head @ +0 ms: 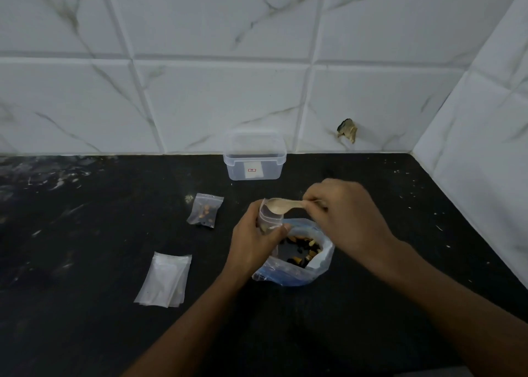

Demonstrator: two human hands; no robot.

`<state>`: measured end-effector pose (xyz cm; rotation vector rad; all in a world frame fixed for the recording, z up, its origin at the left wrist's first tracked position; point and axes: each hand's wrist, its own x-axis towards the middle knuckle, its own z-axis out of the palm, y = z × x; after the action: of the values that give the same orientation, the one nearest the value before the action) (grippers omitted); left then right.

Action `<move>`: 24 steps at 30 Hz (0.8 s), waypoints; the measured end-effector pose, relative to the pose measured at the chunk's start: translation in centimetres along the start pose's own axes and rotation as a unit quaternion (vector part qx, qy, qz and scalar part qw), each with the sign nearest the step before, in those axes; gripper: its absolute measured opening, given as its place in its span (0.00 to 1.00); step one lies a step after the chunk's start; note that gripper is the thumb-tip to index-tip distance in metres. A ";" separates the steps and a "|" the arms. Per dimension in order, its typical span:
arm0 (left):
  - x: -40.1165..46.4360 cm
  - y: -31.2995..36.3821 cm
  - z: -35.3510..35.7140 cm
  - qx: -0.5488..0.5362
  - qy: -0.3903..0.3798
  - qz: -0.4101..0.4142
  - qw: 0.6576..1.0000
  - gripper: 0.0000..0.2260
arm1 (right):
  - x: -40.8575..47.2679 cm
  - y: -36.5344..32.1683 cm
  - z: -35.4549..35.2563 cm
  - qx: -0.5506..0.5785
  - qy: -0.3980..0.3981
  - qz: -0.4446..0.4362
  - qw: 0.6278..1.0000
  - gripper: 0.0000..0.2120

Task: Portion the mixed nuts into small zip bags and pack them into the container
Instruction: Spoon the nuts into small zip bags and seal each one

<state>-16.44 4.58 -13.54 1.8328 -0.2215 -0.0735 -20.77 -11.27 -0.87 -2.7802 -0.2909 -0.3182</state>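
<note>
Lower left of centre: stack of empty bags (164, 280), flat on the black counter (85, 333), untouched.

Centre: nut bag (297, 258) open, mouth up, nuts visible inside. My left hand (253, 238) is directly above its left edge, fingers wrapped around a small bag (270, 215) held upright, mouth toward the upper right. My right hand (347, 215) pinches the handle of the spoon (283, 205). Spoon's long axis runs left-right; bowl sits at the small bag's mouth. Judgement: tipping a portion in; whether the bowl is loaded, cannot tell.

Left of the hands: one filled bag (205, 210) lying flat.

Far centre: container (255, 159) against the tiled wall (200, 90), lid off, apparently empty. Room at far right is a wall corner.
</note>
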 end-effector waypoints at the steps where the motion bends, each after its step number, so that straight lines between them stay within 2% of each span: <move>1: 0.0 -0.1 -0.2 -0.003 0.003 0.000 1.000 0.22 | 0.1 0.4 -0.5 0.035 0.011 0.034 0.999 0.05; 5: -0.3 -0.5 -0.8 -0.012 0.040 0.006 0.999 0.20 | 0.1 2.4 -1.7 0.088 0.003 0.138 0.987 0.06; 7: -0.4 -0.8 -0.8 0.018 0.063 0.021 0.998 0.21 | -0.1 3.7 -0.8 0.099 -0.010 0.175 0.980 0.07; 11: -0.7 -1.0 -0.3 0.160 0.079 0.067 0.982 0.28 | -0.9 6.2 4.6 0.061 -0.069 0.233 0.968 0.07; 14: -0.9 -0.9 0.1 0.152 0.077 0.069 0.983 0.29 | -2.2 6.4 9.0 0.046 -0.088 0.263 0.960 0.04; 20: -1.5 -0.7 0.3 0.074 0.078 0.059 0.992 0.22 | -4.5 5.5 12.7 -0.016 -0.083 0.252 0.964 0.05; 24: -1.5 -0.7 0.2 0.043 0.077 0.031 0.996 0.23 | -4.4 5.2 12.4 -0.066 -0.052 0.186 0.979 0.07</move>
<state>-17.89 4.83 -14.33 1.9067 -0.1750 0.1227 -21.47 -12.58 -14.97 -2.9083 0.2375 -0.1022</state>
